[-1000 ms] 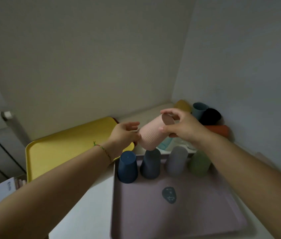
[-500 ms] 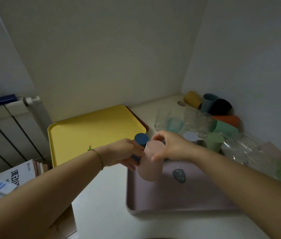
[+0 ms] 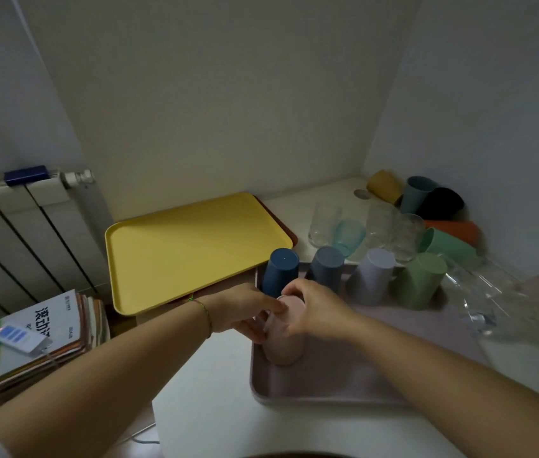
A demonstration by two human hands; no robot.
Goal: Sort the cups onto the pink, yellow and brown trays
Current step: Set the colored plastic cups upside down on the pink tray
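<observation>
A pink ribbed cup [image 3: 284, 345] stands upside down on the pink tray [image 3: 334, 388], near its left rim. My right hand [image 3: 314, 307] grips the cup's top from the right. My left hand [image 3: 245, 309] holds its left side with the fingers. Behind it on the same tray stand a dark blue cup [image 3: 279, 271], a slate blue cup [image 3: 326, 269], a lilac cup [image 3: 372, 276] and a green cup [image 3: 418, 280], all inverted. The yellow tray [image 3: 189, 249] lies to the left; a brown tray's edge [image 3: 291, 234] shows under it.
Clear glasses [image 3: 385, 228] and lying coloured cups, among them black [image 3: 440, 203], orange [image 3: 456, 231], mint [image 3: 448, 247] and mustard [image 3: 384, 186], crowd the back right corner. Crumpled clear plastic [image 3: 506, 305] lies right of the tray. Books [image 3: 27, 338] and a radiator [image 3: 13, 233] are at left.
Both hands brought the pink cup down from mid-air, turned it upside down and lowered it onto the pink tray in front of the dark blue cup. The camera view shifted back.
</observation>
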